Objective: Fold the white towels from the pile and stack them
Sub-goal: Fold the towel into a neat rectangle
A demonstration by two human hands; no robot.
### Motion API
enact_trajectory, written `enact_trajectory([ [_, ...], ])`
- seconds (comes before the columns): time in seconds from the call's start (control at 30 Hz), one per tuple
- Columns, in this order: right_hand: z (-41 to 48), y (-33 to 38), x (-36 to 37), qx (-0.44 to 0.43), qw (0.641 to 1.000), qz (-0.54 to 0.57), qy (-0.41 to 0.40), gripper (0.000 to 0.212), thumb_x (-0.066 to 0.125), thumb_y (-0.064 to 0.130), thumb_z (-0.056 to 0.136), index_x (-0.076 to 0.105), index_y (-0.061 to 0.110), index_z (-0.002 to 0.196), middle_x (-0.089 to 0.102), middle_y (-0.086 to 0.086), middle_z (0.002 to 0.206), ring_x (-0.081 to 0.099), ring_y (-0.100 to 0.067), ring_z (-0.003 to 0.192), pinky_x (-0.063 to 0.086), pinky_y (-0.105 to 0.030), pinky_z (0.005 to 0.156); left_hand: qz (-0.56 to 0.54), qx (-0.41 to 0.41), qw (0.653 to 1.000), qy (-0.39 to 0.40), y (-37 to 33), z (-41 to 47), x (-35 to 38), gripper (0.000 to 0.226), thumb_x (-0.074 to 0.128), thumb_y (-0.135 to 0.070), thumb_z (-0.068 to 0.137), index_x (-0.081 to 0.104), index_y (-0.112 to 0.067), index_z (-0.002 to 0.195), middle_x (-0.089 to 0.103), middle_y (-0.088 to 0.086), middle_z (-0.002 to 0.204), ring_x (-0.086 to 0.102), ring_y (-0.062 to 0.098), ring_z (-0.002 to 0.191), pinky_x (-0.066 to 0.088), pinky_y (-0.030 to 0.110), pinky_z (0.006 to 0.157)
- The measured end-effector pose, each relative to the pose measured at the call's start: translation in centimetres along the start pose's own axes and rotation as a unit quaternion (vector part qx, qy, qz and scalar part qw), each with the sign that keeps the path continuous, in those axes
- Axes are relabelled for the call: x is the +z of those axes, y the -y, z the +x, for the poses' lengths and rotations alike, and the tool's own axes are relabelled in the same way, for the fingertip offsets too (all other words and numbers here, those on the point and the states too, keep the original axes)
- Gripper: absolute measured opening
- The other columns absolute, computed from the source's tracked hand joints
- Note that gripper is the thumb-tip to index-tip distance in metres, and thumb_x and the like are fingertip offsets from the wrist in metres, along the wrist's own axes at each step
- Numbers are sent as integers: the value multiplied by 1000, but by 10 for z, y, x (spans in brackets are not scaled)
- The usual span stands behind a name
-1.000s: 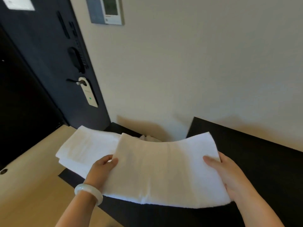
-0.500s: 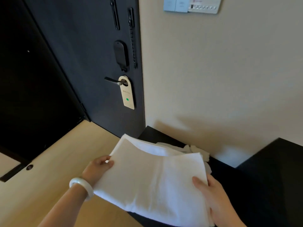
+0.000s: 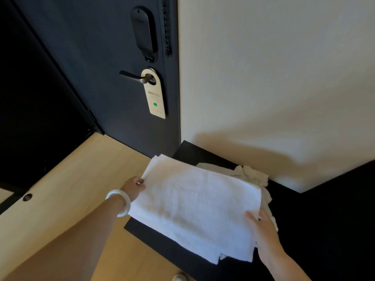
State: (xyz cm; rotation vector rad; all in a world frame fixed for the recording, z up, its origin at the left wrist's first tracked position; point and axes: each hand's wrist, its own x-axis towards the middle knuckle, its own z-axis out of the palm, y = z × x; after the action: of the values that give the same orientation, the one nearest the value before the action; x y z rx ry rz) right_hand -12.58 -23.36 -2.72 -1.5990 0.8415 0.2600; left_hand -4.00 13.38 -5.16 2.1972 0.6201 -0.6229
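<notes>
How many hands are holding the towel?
2. The left hand grips the left edge of the towel. The right hand holds its right edge, thumb on top. No other hands are in view.

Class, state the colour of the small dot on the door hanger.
Green; the dot shows best in the head view.

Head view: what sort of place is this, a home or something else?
Most likely a hotel room, by its entrance. A hanger sign hangs on the lever handle of the dark door, a security chain hangs above, and a folded white towel lies over a black surface.
</notes>
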Motion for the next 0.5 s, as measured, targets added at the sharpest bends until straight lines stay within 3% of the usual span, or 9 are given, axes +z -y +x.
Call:
enact_trajectory([
  [0.13, -7, 7, 1, -74, 997, 33, 7, 25, 59, 11, 96, 64, 29, 112, 72, 7, 100, 69, -18, 93, 55, -42, 82, -44, 18, 999, -13, 0, 5, -11, 27, 52, -14, 97, 63, -20, 121, 67, -1, 97, 62, 12, 80, 44, 22, 70],
  [0.23, -9, 7, 7, -98, 995, 31, 9, 24, 60, 14, 96, 65, 32, 111, 72, 10, 102, 68, -17, 97, 56, -47, 85, -74, 28, 995, -65, 5, 8, -22, 26, 52, -13, 97, 64, -26, 117, 66, -11, 86, 62, 8, 75, 43, 15, 60],
  [0.37, 0, -2, 19, -71, 997, 33, -14, 25, 58, 7, 95, 65, 26, 110, 71, 3, 106, 67, -20, 100, 55, -47, 89, -80, 23, 994, -67, 17, 11, -16, 26, 54, -17, 96, 65, -27, 117, 66, -4, 93, 64, 20, 84, 51, 29, 70],
  [0.5, 11, -4, 20, -57, 998, 5, -24, 23, 59, 10, 94, 63, 31, 104, 70, 2, 103, 66, -19, 95, 55, -40, 80, -56, 28, 997, -50, 17, 16, -6, 32, 55, -12, 95, 60, -26, 123, 63, -1, 101, 63, 26, 90, 54, 43, 85],
])
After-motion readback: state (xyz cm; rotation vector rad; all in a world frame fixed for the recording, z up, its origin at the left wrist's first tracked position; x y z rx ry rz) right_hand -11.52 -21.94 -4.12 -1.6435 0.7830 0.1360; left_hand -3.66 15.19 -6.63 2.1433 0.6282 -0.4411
